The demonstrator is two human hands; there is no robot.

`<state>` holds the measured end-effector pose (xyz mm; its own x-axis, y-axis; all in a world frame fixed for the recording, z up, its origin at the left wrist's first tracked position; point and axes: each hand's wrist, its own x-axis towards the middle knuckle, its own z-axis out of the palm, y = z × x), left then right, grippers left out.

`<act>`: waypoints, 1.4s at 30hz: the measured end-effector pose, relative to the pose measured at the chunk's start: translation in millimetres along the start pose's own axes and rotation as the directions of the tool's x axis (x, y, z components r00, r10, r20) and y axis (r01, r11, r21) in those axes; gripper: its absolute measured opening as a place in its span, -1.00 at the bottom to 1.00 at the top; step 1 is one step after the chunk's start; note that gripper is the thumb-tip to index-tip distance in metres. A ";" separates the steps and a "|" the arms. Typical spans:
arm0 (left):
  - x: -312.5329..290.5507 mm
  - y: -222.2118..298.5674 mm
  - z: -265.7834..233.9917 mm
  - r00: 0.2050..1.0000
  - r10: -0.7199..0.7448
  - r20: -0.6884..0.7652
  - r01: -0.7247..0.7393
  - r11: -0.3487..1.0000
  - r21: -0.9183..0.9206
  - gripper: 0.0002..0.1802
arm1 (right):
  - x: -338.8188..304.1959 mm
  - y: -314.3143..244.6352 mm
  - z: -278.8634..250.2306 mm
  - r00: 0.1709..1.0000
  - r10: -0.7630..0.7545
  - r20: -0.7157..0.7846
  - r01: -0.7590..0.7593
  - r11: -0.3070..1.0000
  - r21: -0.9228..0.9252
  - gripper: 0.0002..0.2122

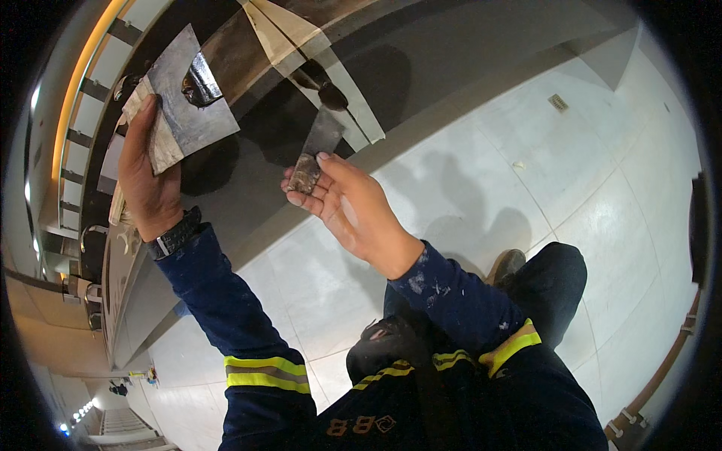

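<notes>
Here we are, above a broad floor of pale white tiles, and alongside it runs our long, smooth, dark grey counter. Across that counter go cream masking strips with a thin dark line between them, their squared ends right by the counter's floor-side edge. And look at our left hand, raised over the counter: it grips a flat, square, grey metal plate by its beige-crusted side, thumb on the face we see, the other fingers mostly hidden behind. The plate is tilted. Over to our right hand, just past the counter's floor-side edge, palm up, thumb and fingers closed on the lower end of a narrow, grey, rectangular metal blade. Glossy dark brown paste sits on the plate near its upper edge. Finally, a small rounded dark lump meets the blade's far end, over the strips; whether it touches them, we cannot tell.
</notes>
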<state>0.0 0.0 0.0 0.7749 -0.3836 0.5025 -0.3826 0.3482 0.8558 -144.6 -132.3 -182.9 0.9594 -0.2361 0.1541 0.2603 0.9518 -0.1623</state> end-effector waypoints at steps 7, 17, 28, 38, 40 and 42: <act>-0.5 1.2 10.1 0.997 -0.014 -0.077 0.017 0.999 0.037 -0.63 | 13.7 -7.5 -13.2 0.996 -0.068 -0.064 0.068 0.998 -0.010 -0.80; -5.6 -0.6 7.2 0.991 0.124 -0.040 -0.111 0.966 0.235 -0.65 | -2.0 4.1 -31.2 0.989 -0.104 -0.101 0.108 0.994 0.033 -0.80; 1.2 -5.0 -10.3 0.991 0.126 0.051 -0.133 0.976 0.174 -0.65 | -10.4 8.2 -41.3 0.989 -0.010 -0.148 0.012 1.000 0.011 -0.80; 2.3 -5.6 -8.7 0.989 0.151 0.002 -0.147 0.963 0.227 -0.64 | 6.1 4.0 -56.3 0.983 -0.048 -0.177 0.055 0.998 0.039 -0.81; 4.0 -5.7 -7.7 0.993 0.121 -0.005 -0.117 0.972 0.204 -0.64 | 5.0 7.2 -57.1 0.978 0.040 -0.202 -0.033 0.999 0.038 -0.80; 3.3 -5.8 -10.2 0.994 0.113 0.004 -0.112 0.973 0.203 -0.64 | -1.4 14.6 -59.1 0.970 0.121 -0.213 -0.115 0.993 0.039 -0.80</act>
<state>9.9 5.4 -4.6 0.7248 -0.3447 0.5965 -0.5606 0.2082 0.8015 -135.7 -129.6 -243.1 0.9848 -0.1557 -0.0776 0.1438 0.9796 -0.1407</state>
